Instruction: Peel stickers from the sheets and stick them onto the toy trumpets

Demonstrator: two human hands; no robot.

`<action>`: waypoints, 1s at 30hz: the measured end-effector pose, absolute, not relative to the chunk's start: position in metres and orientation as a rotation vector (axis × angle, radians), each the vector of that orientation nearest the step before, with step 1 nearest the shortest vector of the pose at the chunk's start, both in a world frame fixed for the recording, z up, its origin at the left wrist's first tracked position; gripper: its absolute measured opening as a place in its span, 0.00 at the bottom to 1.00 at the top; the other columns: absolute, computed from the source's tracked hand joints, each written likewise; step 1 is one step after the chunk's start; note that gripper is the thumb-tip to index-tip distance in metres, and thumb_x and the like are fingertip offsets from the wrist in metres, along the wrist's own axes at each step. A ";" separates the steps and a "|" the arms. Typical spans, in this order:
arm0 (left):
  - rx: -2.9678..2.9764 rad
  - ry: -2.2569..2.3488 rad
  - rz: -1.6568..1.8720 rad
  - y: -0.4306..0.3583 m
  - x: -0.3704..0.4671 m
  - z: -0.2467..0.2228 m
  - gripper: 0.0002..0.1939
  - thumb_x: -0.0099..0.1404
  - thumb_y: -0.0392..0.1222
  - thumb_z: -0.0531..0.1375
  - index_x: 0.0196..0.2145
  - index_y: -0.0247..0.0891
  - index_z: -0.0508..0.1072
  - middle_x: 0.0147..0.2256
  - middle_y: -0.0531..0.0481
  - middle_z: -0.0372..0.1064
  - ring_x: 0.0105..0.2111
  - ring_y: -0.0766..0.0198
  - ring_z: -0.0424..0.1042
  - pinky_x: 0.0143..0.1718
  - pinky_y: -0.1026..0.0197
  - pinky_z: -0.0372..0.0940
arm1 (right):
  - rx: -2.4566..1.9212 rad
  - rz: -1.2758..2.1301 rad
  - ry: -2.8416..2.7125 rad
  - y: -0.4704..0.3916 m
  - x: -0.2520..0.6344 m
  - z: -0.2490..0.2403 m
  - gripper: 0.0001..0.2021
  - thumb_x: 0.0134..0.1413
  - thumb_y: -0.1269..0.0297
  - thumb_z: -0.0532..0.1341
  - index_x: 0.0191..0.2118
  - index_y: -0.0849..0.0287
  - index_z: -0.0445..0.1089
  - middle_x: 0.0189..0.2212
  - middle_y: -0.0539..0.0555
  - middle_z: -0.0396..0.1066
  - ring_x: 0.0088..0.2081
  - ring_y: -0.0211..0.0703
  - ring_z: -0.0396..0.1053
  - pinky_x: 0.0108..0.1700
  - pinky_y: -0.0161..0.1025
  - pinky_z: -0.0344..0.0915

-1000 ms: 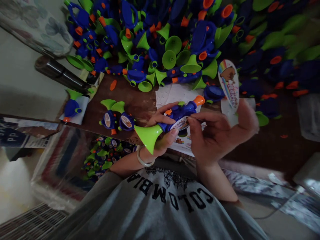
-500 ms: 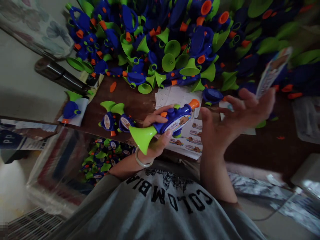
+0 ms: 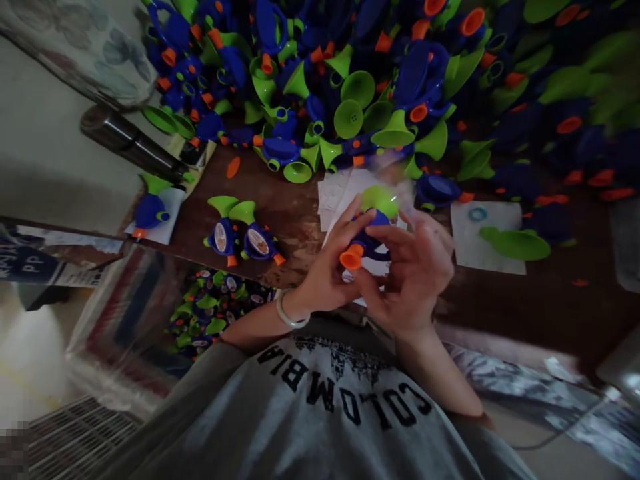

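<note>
A toy trumpet (image 3: 379,200) with a blue body, green bell and orange mouthpiece is between my hands, its mouthpiece pointing down toward me. My left hand (image 3: 325,272) is closed around its left side. The thumb and forefinger of my right hand (image 3: 415,277) close on the trumpet from the right. A pale, blurred strip shows above the right fingers; motion smears it, and I cannot tell how it is held. White sheets (image 3: 335,190) lie under the hands, partly covered. Two toy trumpets (image 3: 259,241) with oval labels rest on the table to the left.
Many toy trumpets (image 3: 355,117) are heaped across the back of the brown table (image 3: 280,200). A dark flask (image 3: 133,143) lies at the left. Below the table edge, a box holds labelled trumpets (image 3: 213,303). A white sheet (image 3: 465,247) with a green part is on the right.
My right hand has come left from the side, where it held a printed sticker strip, onto the trumpet. The trumpet has turned, so its bell now points away and its mouthpiece toward me.
</note>
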State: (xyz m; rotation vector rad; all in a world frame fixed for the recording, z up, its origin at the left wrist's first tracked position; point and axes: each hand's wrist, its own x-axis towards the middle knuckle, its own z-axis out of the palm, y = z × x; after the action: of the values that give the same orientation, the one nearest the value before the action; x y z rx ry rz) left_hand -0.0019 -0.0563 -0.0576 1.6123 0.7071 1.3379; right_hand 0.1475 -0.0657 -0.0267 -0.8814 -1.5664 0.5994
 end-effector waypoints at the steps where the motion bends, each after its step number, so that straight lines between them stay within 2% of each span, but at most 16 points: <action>1: 1.606 0.737 1.338 -0.056 -0.003 -0.056 0.42 0.66 0.50 0.74 0.72 0.57 0.63 0.78 0.50 0.51 0.80 0.39 0.48 0.81 0.36 0.49 | -0.803 0.684 -1.586 -0.070 0.148 -0.025 0.46 0.61 0.68 0.69 0.75 0.22 0.49 0.74 0.51 0.53 0.62 0.56 0.74 0.63 0.65 0.78; 3: 1.476 0.780 1.354 -0.057 -0.003 -0.054 0.36 0.69 0.48 0.72 0.70 0.57 0.66 0.77 0.51 0.55 0.78 0.42 0.54 0.80 0.39 0.53 | -0.664 0.843 -1.556 -0.077 0.150 -0.019 0.44 0.60 0.65 0.72 0.74 0.24 0.55 0.77 0.49 0.49 0.64 0.57 0.73 0.65 0.65 0.79; 4: 1.389 0.778 1.361 -0.058 -0.003 -0.054 0.34 0.70 0.48 0.71 0.69 0.57 0.67 0.76 0.51 0.57 0.77 0.44 0.56 0.79 0.41 0.56 | -0.638 0.940 -1.523 -0.078 0.152 -0.016 0.41 0.61 0.62 0.72 0.72 0.24 0.58 0.78 0.48 0.49 0.65 0.56 0.73 0.64 0.63 0.80; 5: 1.311 0.759 1.361 -0.058 -0.002 -0.054 0.32 0.70 0.48 0.71 0.68 0.56 0.68 0.76 0.50 0.58 0.76 0.45 0.59 0.77 0.42 0.59 | -0.638 0.997 -1.467 -0.077 0.154 -0.013 0.35 0.62 0.59 0.72 0.70 0.25 0.63 0.77 0.48 0.53 0.64 0.55 0.75 0.60 0.60 0.83; 7: 1.176 0.707 1.370 -0.056 -0.002 -0.055 0.30 0.69 0.49 0.71 0.65 0.54 0.70 0.75 0.49 0.59 0.75 0.46 0.62 0.74 0.43 0.65 | -0.709 0.976 -1.272 -0.073 0.158 -0.010 0.21 0.63 0.56 0.71 0.60 0.34 0.74 0.65 0.50 0.70 0.50 0.47 0.81 0.44 0.47 0.86; 8: 1.119 0.684 1.378 -0.055 -0.002 -0.056 0.29 0.68 0.50 0.72 0.64 0.53 0.71 0.75 0.48 0.60 0.74 0.45 0.63 0.72 0.42 0.68 | -0.772 0.940 -1.170 -0.070 0.159 -0.010 0.15 0.63 0.55 0.72 0.54 0.39 0.77 0.55 0.51 0.76 0.41 0.41 0.81 0.36 0.40 0.82; 10: 1.052 0.663 1.378 -0.052 -0.003 -0.056 0.31 0.64 0.52 0.74 0.62 0.51 0.72 0.74 0.46 0.61 0.74 0.43 0.63 0.70 0.42 0.70 | -0.916 0.864 -1.044 -0.062 0.161 -0.013 0.10 0.60 0.54 0.74 0.44 0.47 0.78 0.37 0.48 0.76 0.29 0.34 0.73 0.27 0.33 0.72; 12: 1.048 0.659 1.375 -0.051 -0.003 -0.056 0.31 0.62 0.54 0.75 0.60 0.49 0.73 0.73 0.46 0.63 0.75 0.42 0.62 0.73 0.39 0.66 | -1.025 0.842 -1.040 -0.057 0.162 -0.016 0.12 0.57 0.53 0.76 0.40 0.50 0.78 0.31 0.46 0.73 0.27 0.33 0.69 0.27 0.33 0.69; 14: 1.087 0.640 1.362 -0.052 -0.004 -0.054 0.30 0.63 0.54 0.74 0.60 0.49 0.74 0.73 0.46 0.64 0.75 0.43 0.61 0.77 0.38 0.59 | -1.064 0.842 -1.087 -0.054 0.162 -0.019 0.12 0.56 0.54 0.77 0.39 0.50 0.78 0.31 0.47 0.75 0.28 0.34 0.70 0.30 0.34 0.71; 17: 1.158 0.587 1.354 -0.054 -0.004 -0.049 0.27 0.66 0.52 0.72 0.61 0.51 0.74 0.73 0.47 0.64 0.76 0.44 0.60 0.78 0.37 0.56 | -1.061 0.857 -1.151 -0.054 0.161 -0.020 0.10 0.57 0.55 0.77 0.39 0.51 0.79 0.30 0.46 0.75 0.28 0.34 0.69 0.29 0.33 0.69; 22: 1.263 0.559 1.363 -0.055 -0.005 -0.042 0.24 0.69 0.51 0.70 0.61 0.51 0.73 0.73 0.48 0.63 0.76 0.44 0.60 0.79 0.35 0.55 | -1.079 0.906 -1.163 -0.055 0.161 -0.017 0.13 0.56 0.52 0.77 0.38 0.52 0.78 0.28 0.45 0.74 0.27 0.33 0.68 0.27 0.32 0.68; 30: 1.341 0.590 1.348 -0.057 -0.006 -0.037 0.22 0.71 0.50 0.69 0.60 0.51 0.73 0.73 0.48 0.63 0.74 0.43 0.63 0.77 0.33 0.59 | -1.085 0.941 -1.175 -0.058 0.163 -0.015 0.11 0.58 0.55 0.76 0.39 0.52 0.78 0.31 0.45 0.74 0.29 0.33 0.71 0.31 0.33 0.71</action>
State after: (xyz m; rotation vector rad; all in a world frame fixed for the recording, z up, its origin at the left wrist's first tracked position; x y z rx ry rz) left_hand -0.0062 -0.0566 -0.0367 1.3411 0.5899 1.3479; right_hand 0.1633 -0.0578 -0.0145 -1.0853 -1.1748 0.9413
